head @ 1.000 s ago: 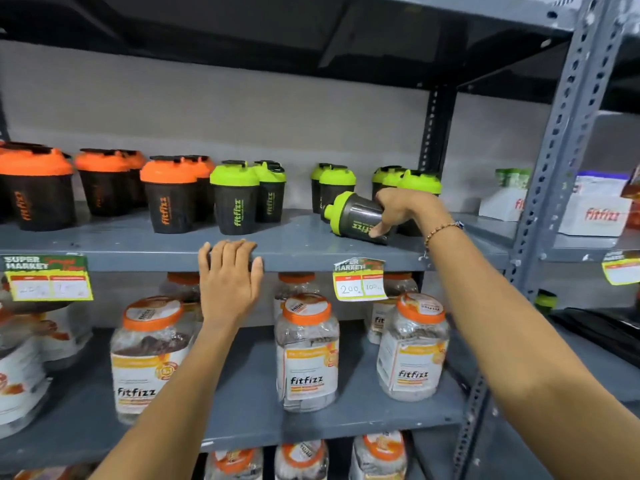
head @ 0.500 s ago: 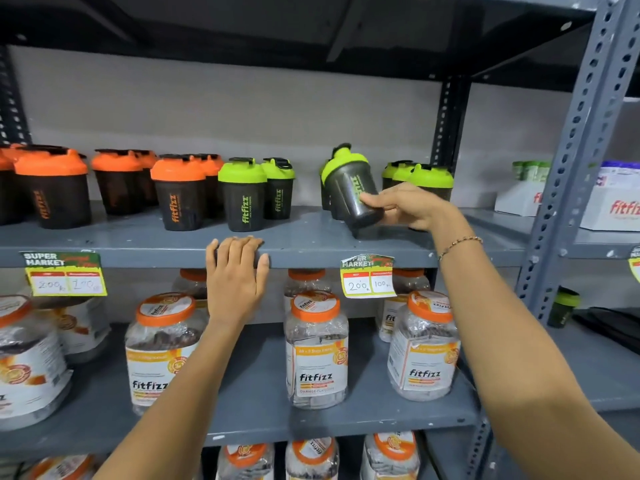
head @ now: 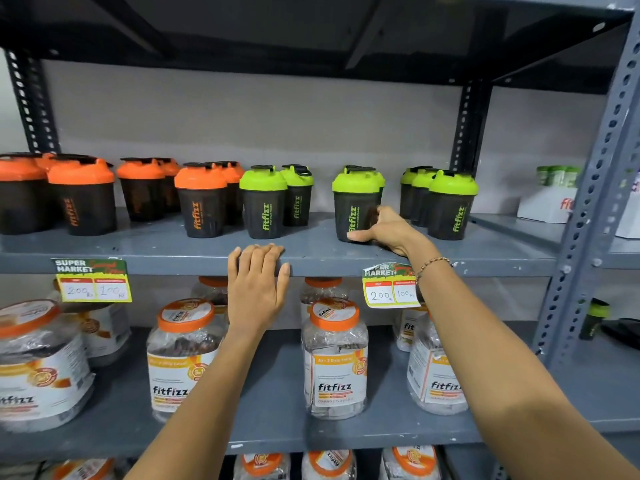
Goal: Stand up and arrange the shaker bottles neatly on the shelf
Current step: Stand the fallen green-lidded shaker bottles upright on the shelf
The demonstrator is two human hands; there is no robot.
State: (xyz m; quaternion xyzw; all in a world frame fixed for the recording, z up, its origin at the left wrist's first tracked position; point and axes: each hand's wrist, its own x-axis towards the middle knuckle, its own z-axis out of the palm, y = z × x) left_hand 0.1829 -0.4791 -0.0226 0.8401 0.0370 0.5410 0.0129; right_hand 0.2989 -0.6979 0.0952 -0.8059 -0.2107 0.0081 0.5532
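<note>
Now right hand (head: 382, 230) grips upright smooth tapered shaker (head: 355, 206).

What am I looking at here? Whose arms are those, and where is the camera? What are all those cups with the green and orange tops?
There is no machine here. The arms belong to a person, and the camera sits on that person's head, looking forward and down, so you see what they see.

In front is a grey metal shelf. On it stand shaker bottles: dark cups with lids, orange-lidded bottles to the left and green-lidded bottles to the right.

The right hand is wrapped around the lower part of one green-lidded shaker, which stands upright on the shelf. The left hand holds nothing; it rests flat against the shelf's front edge.

Yellow price tags hang from that edge. On the shelf below stand clear jars with orange lids.
</note>
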